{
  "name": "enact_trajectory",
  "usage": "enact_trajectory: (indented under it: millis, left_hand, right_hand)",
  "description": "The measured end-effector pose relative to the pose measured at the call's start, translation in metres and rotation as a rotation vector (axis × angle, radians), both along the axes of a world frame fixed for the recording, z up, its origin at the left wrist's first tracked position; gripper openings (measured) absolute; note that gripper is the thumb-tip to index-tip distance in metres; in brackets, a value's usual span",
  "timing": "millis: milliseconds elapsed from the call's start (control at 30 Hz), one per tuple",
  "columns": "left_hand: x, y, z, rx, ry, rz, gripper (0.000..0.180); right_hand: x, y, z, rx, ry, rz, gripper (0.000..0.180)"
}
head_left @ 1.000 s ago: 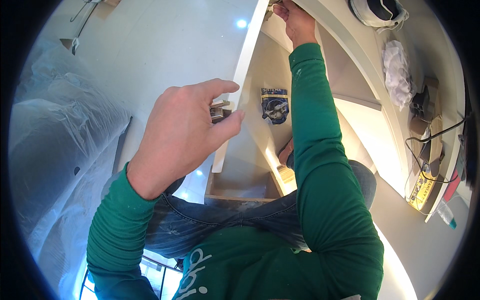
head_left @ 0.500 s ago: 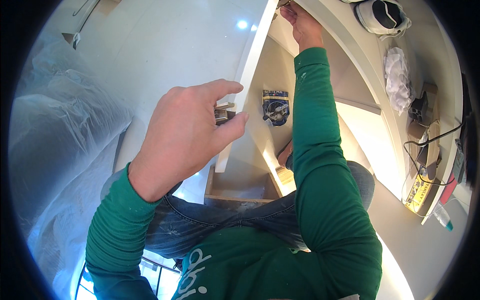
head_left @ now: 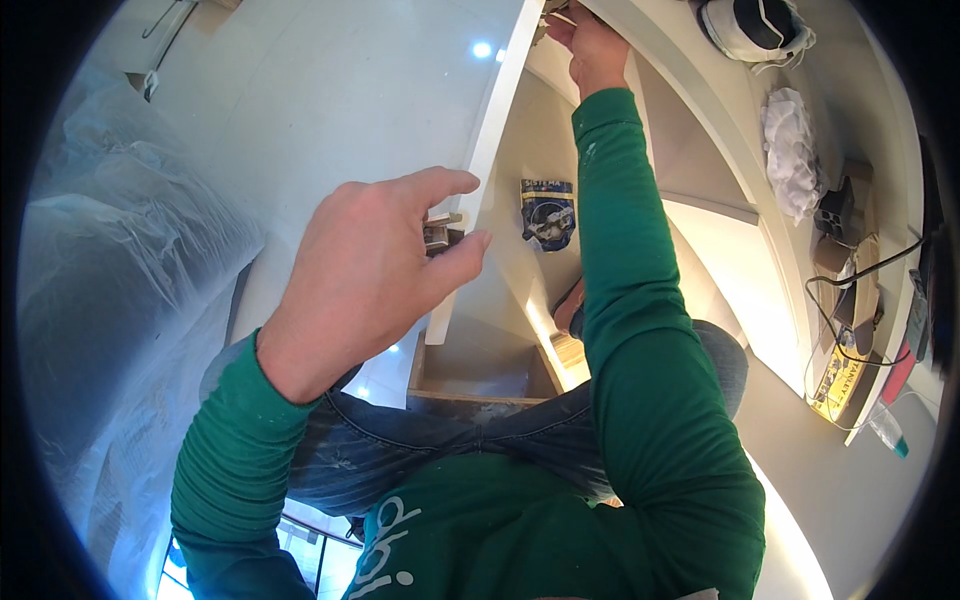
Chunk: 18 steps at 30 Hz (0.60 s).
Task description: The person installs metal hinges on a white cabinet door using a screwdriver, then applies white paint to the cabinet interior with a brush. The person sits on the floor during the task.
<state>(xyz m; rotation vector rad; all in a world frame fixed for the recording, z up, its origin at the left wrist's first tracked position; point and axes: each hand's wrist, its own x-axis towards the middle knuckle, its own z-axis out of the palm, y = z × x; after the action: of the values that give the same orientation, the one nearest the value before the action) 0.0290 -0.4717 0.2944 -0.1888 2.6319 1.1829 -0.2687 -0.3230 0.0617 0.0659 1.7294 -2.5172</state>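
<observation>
My left hand [head_left: 370,265] lies beside the edge of a white panel [head_left: 484,135], thumb and forefinger stretched apart. Between them shows a small metal fitting, hinge-like [head_left: 440,233]; the other fingers are hidden behind the hand. At the top of the picture, my right hand [head_left: 594,48] reaches to the panel's far end, where its frame meets a curved pale board [head_left: 690,90]. Its fingers are bent together at a small metal piece [head_left: 552,8]; a thin light strip shows at the fingertips, but what they grip is too small to make out.
A dark blue pouch [head_left: 548,215] lies inside the cabinet. On the right, a shelf carries a shoe [head_left: 755,32], crumpled plastic [head_left: 793,155], a black cable [head_left: 850,285] and a yellow box [head_left: 838,385]. Clear plastic sheeting [head_left: 130,240] drapes something on the left.
The view has shifted slightly, and the panel and my right hand sit a little further left in it. My left hand keeps nearly the same pose by the metal fitting.
</observation>
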Motion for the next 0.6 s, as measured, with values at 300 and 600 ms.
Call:
enact_trajectory:
  millis: [300, 600]
  left_hand:
    - [0.005, -0.001, 0.004, 0.03, -0.049, 0.011, 0.037]
    - [0.007, -0.003, 0.004, -0.023, 0.044, -0.046, 0.037]
  right_hand:
    - [0.028, -0.013, 0.015, 0.018, -0.052, 0.008, 0.027]
    - [0.032, -0.011, 0.009, 0.095, -0.002, 0.032, 0.037]
